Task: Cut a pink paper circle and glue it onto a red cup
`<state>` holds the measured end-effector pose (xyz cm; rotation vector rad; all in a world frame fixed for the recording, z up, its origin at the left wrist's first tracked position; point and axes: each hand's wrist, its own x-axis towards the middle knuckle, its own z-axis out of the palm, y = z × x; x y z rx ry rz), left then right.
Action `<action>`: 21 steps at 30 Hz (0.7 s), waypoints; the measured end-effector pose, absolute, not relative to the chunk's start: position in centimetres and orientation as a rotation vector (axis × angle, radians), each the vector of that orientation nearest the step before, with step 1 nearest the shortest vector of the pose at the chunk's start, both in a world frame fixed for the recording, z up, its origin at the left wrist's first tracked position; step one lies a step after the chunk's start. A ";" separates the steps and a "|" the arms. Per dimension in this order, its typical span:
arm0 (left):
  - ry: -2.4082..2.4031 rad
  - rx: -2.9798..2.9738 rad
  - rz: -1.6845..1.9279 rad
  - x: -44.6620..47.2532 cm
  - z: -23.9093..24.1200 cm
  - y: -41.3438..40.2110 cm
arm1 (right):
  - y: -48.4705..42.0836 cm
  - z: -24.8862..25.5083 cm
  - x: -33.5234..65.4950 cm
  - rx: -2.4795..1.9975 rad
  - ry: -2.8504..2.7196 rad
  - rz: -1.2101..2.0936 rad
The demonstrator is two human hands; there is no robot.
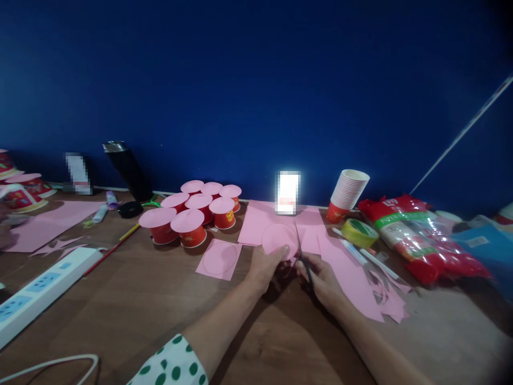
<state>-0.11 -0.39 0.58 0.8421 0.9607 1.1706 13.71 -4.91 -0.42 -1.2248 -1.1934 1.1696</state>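
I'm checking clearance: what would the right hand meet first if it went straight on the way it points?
The right hand would probably meet the pink paper circle in the left hand first; its scissors appear along the circle's edge, though depth is unclear.

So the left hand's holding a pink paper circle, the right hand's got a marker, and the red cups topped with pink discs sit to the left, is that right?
Not quite: the head view shows the right hand holding scissors, not a marker. The left hand does hold the pink paper circle, and the red cups topped with pink discs sit left.
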 end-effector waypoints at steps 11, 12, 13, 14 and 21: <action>0.968 0.862 1.198 -0.1 0.4 -0.3 | -4.9 -0.6 13.8 -1.242 -1.171 1.191; 0.971 0.855 1.195 -0.1 0.4 -0.3 | -4.9 -0.6 13.8 -1.241 -1.168 1.198; 0.973 0.849 1.193 -0.1 0.4 -0.3 | -4.9 -0.6 13.8 -1.241 -1.169 1.202; 0.976 0.844 1.191 -0.1 0.4 -0.3 | -4.9 -0.6 13.8 -1.241 -1.173 1.201; 0.982 0.849 1.177 -0.1 0.4 -0.2 | -4.8 -0.7 13.9 -1.215 -1.204 1.173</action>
